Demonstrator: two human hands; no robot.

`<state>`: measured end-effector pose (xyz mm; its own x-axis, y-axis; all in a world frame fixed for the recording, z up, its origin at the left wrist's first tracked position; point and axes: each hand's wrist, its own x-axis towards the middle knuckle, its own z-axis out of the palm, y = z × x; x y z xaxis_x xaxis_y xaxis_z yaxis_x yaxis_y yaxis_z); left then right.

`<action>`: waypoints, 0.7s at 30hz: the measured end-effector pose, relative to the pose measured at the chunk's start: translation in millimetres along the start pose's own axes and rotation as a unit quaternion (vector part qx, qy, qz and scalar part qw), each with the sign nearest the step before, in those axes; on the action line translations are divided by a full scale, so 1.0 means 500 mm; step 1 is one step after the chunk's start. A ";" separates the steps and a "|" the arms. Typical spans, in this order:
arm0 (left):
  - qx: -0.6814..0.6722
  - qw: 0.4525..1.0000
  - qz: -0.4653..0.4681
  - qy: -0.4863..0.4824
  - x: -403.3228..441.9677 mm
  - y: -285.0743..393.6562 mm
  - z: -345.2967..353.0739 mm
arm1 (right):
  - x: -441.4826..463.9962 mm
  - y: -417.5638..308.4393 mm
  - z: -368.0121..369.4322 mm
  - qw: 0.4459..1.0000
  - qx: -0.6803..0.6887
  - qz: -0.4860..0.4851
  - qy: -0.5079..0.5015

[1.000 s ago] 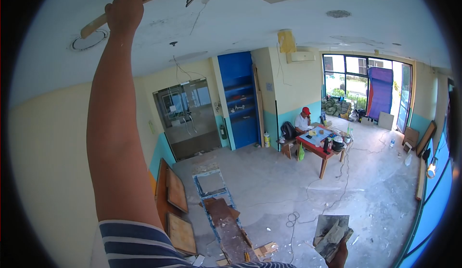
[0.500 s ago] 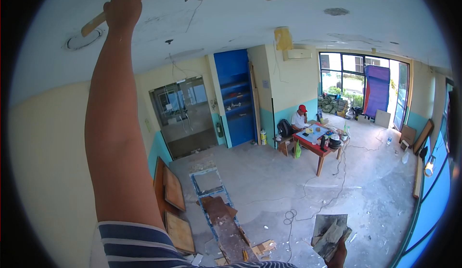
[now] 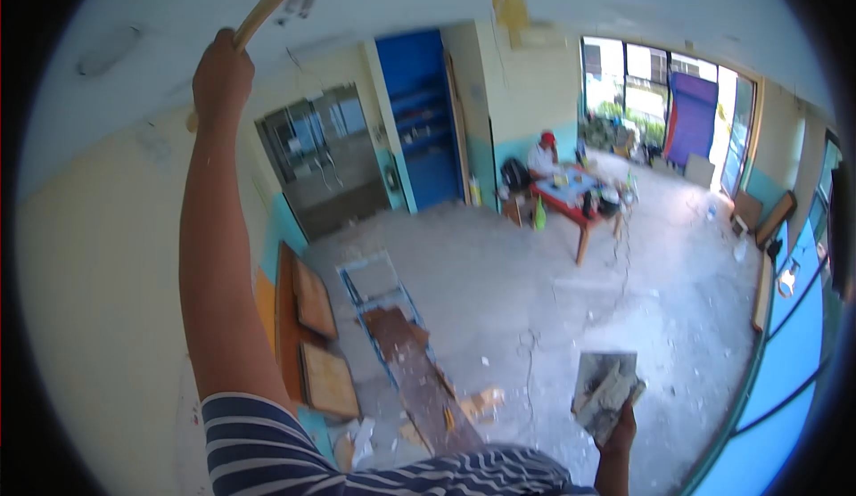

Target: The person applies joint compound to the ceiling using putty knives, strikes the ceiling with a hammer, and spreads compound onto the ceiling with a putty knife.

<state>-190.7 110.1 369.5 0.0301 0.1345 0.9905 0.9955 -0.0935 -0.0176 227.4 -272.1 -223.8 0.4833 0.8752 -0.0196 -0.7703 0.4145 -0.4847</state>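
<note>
- The left hand (image 3: pixel 223 81) is raised high on the left, fingers closed around the wooden handle of a hammer (image 3: pixel 260 16).
- The hammer slants up to the right, its claw head at the top edge of the view, against the pale ceiling (image 3: pixel 401 6); whether it touches there I cannot tell. Any maker's mark on it is too blurred to read.
- The right hand (image 3: pixel 619 429) is low on the near right, gripping the lower right side of a flat grey plate (image 3: pixel 594 372); its fingers are partly hidden, so how far they curl I cannot tell.
- A rough greyish-white lump (image 3: pixel 610 392) lies on the plate.
- Near the middle, a long brown plank (image 3: pixel 410 367) lies over a blue-edged frame (image 3: pixel 349 289), with scraps scattered around its near end.
- On the left, two wooden panels (image 3: pixel 315 295) lean one nearer than the other.
- Farther off, a person in a red cap (image 3: pixel 542 157) sits at a red-edged table (image 3: pixel 571 212) crowded with items; a black backpack (image 3: pixel 514 174) is just to the left.
- Left of the table, a pale and yellow canister (image 3: pixel 475 192) stands by the wall, its label illegible from here.
- A pale patch on the glass door (image 3: pixel 316 162), far left, is likewise unreadable.
</note>
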 end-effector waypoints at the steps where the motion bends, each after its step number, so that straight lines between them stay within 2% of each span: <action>1: -0.047 0.997 -0.028 -0.056 -0.088 0.024 0.013 | -0.005 -0.004 -0.004 1.000 -0.005 0.011 0.013; 4: -0.156 0.957 -0.070 -0.236 -0.380 0.039 0.100 | -0.023 -0.021 -0.005 0.998 -0.016 0.040 0.035; 5: -0.231 0.903 -0.147 -0.332 -0.494 0.058 0.104 | -0.028 -0.022 0.000 0.998 -0.020 0.043 0.049; 6: -0.200 0.894 -0.119 -0.383 -0.638 0.038 0.157 | -0.030 -0.017 0.005 0.997 -0.023 0.048 0.061; 7: -0.227 0.853 -0.142 -0.447 -0.731 0.074 0.112 | -0.031 -0.013 0.009 0.996 -0.027 0.053 0.070; 8: -0.276 0.794 -0.201 -0.503 -0.923 0.038 0.189 | -0.031 -0.012 0.013 0.995 -0.032 0.058 0.081; 9: -0.262 0.761 -0.212 -0.554 -1.102 0.019 0.216 | -0.034 -0.008 0.017 0.993 -0.037 0.065 0.091; 11: -0.243 0.641 -0.272 -0.675 -1.293 0.047 0.142 | -0.041 0.002 0.020 0.990 -0.045 0.076 0.114; 12: -0.241 0.626 -0.311 -0.674 -1.433 0.046 0.121 | -0.048 0.007 0.014 0.986 -0.055 0.092 0.125; 14: -0.151 0.505 -0.283 -0.801 -1.714 0.027 0.093 | -0.054 0.023 -0.009 0.979 -0.075 0.122 0.143; 15: -0.132 0.486 -0.269 -0.821 -1.840 0.015 0.058 | -0.060 0.033 -0.028 0.973 -0.094 0.135 0.159; 16: -0.115 0.468 -0.255 -0.838 -1.924 0.008 0.016 | -0.073 0.043 -0.053 0.967 -0.112 0.147 0.173; 18: -0.069 0.360 -0.223 -0.903 -1.947 0.034 -0.062 | -0.084 0.065 -0.091 0.955 -0.139 0.165 0.203; 21: -0.083 0.307 -0.324 -0.891 -2.067 0.060 -0.124 | -0.101 0.108 -0.112 0.936 -0.158 0.191 0.248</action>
<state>-197.5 -92.6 -646.1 -0.0207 0.4899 -0.8715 0.8313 0.4927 0.2573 184.6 -307.6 -297.8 0.3912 0.6881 -0.6112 -0.8035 -0.0685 -0.5914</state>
